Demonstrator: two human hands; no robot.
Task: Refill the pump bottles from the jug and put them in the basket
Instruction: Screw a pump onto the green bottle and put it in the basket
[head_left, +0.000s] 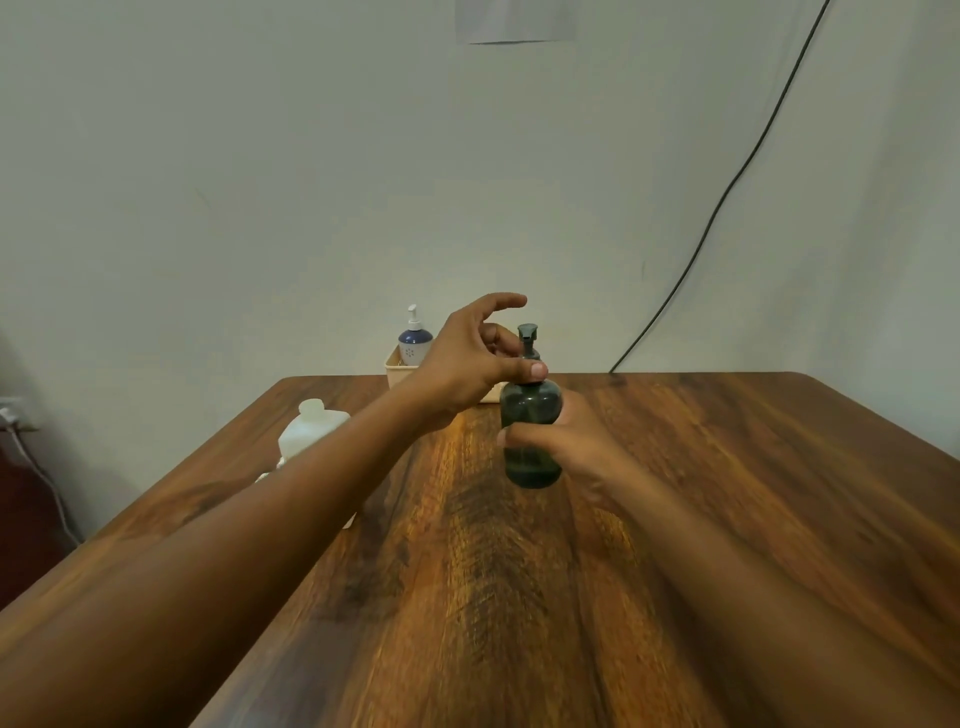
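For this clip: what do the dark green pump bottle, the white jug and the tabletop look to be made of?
Dark green pump bottle: seemingly translucent tinted plastic, glossy; light passes through its body, though glass can't be excluded. White jug: opaque to milky plastic, matte, with soft moulded corners. Tabletop: wood or wood-look laminate, smooth with a slight sheen; the bold brown grain pattern fits either.

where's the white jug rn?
Head view, left side of the table: the white jug stands partly hidden behind the left forearm, nearer than the basket.

Dark green bottle (531, 415) — white jug (311, 427), beige basket (399, 370), brown wood-grain table (727, 493).
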